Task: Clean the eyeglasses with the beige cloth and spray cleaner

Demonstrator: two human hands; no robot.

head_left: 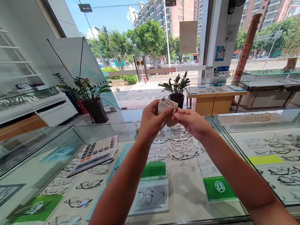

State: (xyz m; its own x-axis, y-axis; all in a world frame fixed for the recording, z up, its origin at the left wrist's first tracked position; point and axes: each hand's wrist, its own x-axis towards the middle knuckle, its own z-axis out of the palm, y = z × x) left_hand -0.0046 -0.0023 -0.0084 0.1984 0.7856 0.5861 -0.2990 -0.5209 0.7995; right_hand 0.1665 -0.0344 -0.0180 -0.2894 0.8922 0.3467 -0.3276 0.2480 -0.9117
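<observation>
A beige cleaning cloth [166, 107] is bunched up between my two hands, raised over the glass display counter [188, 196]. My left hand [153, 118] is closed round it, with the thumb pressed on its near side. Close against the cloth, the fingertips of my right hand [191, 121] are pinched together on something small at its right edge. A thin edge shows at the top of the cloth, but what is folded inside is mostly hidden. Below the hands, rows of eyeglasses [185, 156] lie inside the counter.
On the glass at left lies a large calculator [96, 154]. A small bottle [137, 127] stands just left of my hands. Potted plants [91, 98] stand beyond the counter, before the glass door. Another glasses case [286, 161] adjoins at right.
</observation>
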